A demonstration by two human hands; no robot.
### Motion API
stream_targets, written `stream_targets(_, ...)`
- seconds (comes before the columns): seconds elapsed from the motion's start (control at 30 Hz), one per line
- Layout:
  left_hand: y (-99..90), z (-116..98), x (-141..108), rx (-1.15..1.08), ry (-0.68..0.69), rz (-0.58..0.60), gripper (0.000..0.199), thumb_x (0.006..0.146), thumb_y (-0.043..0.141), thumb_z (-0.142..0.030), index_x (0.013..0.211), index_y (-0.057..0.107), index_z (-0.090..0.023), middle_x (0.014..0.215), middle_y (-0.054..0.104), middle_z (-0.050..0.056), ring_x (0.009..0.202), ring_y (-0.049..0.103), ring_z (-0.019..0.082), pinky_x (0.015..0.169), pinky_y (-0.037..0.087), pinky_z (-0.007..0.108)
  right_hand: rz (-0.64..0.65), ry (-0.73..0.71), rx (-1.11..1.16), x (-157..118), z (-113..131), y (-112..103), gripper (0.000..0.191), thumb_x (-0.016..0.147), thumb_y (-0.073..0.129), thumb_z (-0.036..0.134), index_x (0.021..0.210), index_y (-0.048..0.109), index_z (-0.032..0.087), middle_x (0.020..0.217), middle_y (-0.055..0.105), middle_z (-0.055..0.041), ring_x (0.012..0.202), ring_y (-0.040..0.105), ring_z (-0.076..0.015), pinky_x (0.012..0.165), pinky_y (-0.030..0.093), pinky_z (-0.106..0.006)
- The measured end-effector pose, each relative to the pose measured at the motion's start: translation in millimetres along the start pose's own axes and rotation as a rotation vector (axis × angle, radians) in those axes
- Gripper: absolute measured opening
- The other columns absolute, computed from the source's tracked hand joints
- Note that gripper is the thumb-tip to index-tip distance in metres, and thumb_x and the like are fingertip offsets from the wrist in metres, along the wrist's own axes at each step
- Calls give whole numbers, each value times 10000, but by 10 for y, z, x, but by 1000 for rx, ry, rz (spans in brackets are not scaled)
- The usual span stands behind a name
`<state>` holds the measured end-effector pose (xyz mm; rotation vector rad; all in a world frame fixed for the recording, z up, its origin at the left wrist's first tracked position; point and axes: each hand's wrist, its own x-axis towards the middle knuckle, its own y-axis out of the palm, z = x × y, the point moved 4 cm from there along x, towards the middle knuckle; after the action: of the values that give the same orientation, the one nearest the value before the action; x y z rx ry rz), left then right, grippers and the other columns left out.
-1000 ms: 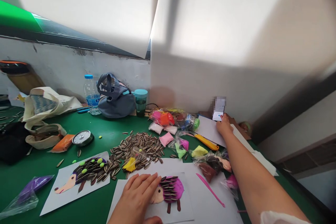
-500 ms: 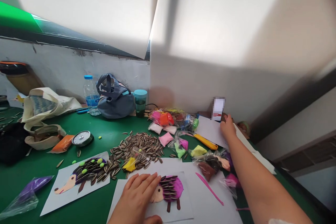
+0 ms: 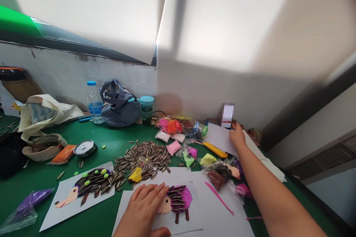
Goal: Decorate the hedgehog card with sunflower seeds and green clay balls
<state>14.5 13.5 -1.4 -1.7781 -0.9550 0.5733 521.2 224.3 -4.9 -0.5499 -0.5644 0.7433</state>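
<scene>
My left hand [image 3: 143, 205] lies flat, fingers stretched out, over the left part of a small white card with a hedgehog picture [image 3: 182, 198]. The hedgehog has a purple clay back, a peach face, brown legs and rows of striped sunflower seeds. My right hand [image 3: 238, 137] reaches far forward to a phone [image 3: 228, 114] leaning upright against the wall. Its fingers are bent at the phone's lower right edge; part of them is hidden. A second hedgehog card [image 3: 69, 213], with seeds and green clay dots, lies to the left.
A heap of sunflower seeds [image 3: 150, 155] lies mid-table. Around it are clay packets [image 3: 174, 148], a yellow utility knife [image 3: 214, 149], a pink clay tool [image 3: 219, 198] and a round tin [image 3: 85, 148]. A bottle [image 3: 94, 105], blue bag [image 3: 121, 109] and cup [image 3: 147, 109] line the wall.
The view has shifted slightly, moving the scene a little to the left. Both hands keep nearly the same places, the left on the card and the right at the phone.
</scene>
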Motion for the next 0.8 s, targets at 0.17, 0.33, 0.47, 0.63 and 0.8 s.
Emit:
stream_targets(0.17,-26,-22,10,3,-23,40,976,613,824,-403,1470,357,-385,1494,445,12,1312,463,367,1116,322,590,-32,-8,45,217,42,-18,810,732,467,167,1514,261,109,1451,499,-117,1329,461,-266,1116,331,-382)
stream_targets(0.33,-35,-17,19,14,-24,75,978,609,828,-409,1469,364,-371,1496,440,22,1311,466,365,1108,338,589,-63,-11,109,387,107,1,837,703,482,165,1507,259,101,1457,484,-134,1323,464,-266,1105,348,-393)
stream_targets(0.47,-40,-5,20,27,-22,75,976,616,827,-405,1470,355,-382,1498,435,13,1312,468,361,1102,347,589,-71,-18,154,307,161,47,829,691,487,159,1494,287,114,1432,507,-141,1290,498,-271,1087,373,-407)
stream_targets(0.63,-21,-8,16,52,-12,65,985,619,826,-408,1478,345,-372,1501,429,16,1311,469,360,1104,345,593,-34,-61,190,16,320,69,763,685,497,176,1437,386,117,1383,549,-158,1283,499,-303,1103,346,-443)
stream_targets(0.8,-21,-15,5,65,-1,38,981,622,822,-411,1478,343,-374,1493,442,13,1308,474,356,1097,361,587,62,-158,253,-370,628,87,637,705,475,208,1340,478,157,1313,603,-132,1258,522,-264,1079,377,-430)
